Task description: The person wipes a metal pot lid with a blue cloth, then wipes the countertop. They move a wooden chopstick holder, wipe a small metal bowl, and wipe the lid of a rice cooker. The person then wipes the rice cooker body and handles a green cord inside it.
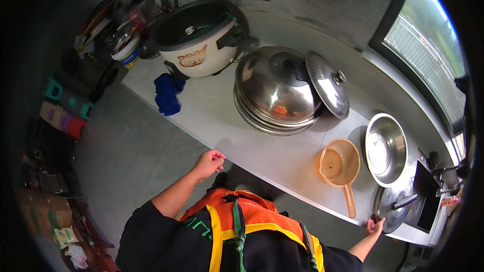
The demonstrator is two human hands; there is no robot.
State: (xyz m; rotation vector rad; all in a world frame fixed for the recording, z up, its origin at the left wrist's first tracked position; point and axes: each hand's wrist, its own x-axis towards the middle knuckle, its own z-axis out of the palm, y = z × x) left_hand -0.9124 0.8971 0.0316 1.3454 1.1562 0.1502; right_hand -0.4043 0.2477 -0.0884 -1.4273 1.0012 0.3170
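My left hand (pixel 210 164) is loosely curled and holds nothing; it hovers by the front edge of the light-grey counter (pixel 211 121). At the counter's right end, my right hand (pixel 374 226) meets the rim of a round metal lid (pixel 389 207) with a bar handle. Whether its fingers grip that rim cannot be made out. Just left of the lid, a translucent orange plastic dipper (pixel 332 164) lies with its handle towards me. Behind the dipper is a shiny steel basin (pixel 386 149), its inside facing me.
A domed steel lid (pixel 270 90) covers a wide pan, with a smaller steel lid (pixel 327 85) leaning on it. Further left stand a large open electric rice cooker (pixel 200 58) and a crumpled blue cloth (pixel 167 94). A dark sink (pixel 421 196) borders the right end, below a window (pixel 427 30).
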